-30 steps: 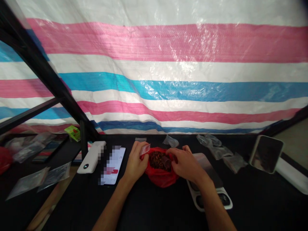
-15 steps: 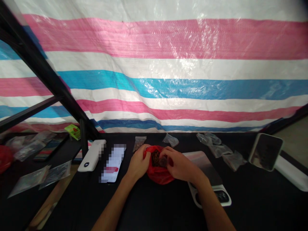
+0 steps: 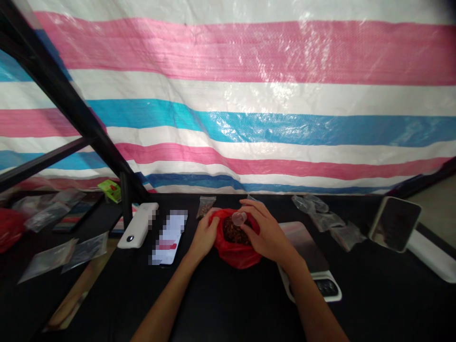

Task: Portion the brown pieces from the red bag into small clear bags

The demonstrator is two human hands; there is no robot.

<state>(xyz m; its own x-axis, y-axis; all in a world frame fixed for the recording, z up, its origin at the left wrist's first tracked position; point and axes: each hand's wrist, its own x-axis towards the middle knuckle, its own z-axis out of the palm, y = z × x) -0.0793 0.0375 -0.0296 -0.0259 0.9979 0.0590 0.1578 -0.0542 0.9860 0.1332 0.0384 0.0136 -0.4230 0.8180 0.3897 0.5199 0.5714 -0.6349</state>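
Observation:
A red plastic bag (image 3: pixel 239 258) sits with its mouth spread wide, with brown, crumbly bits (image 3: pixel 233 231) inside. My left hand (image 3: pixel 205 237) grips the bag's rim on the left, its fingers partly hidden by the plastic. Over the bag's mouth, my right hand (image 3: pixel 265 230) pinches a small clear plastic cup (image 3: pixel 239 218) between thumb and fingers. The cup shows its round end; I cannot tell whether it holds anything. Behind my left hand lies a small clear zip bag (image 3: pixel 205 206) with brown bits in it.
A white digital scale (image 3: pixel 331 287) lies partly under my right forearm. Several clear bags (image 3: pixel 327 221) lie beyond it, near a dark-faced panel (image 3: pixel 394 223). Left are a lit phone (image 3: pixel 171 237), a white device (image 3: pixel 138 225) and a black frame post (image 3: pixel 124 199). A striped sheet (image 3: pixel 249 99) hangs behind.
My right hand has risen slightly, lifting the small cup from down among the brown bits to above them. My left hand still grips the bag. The view has shifted slightly.

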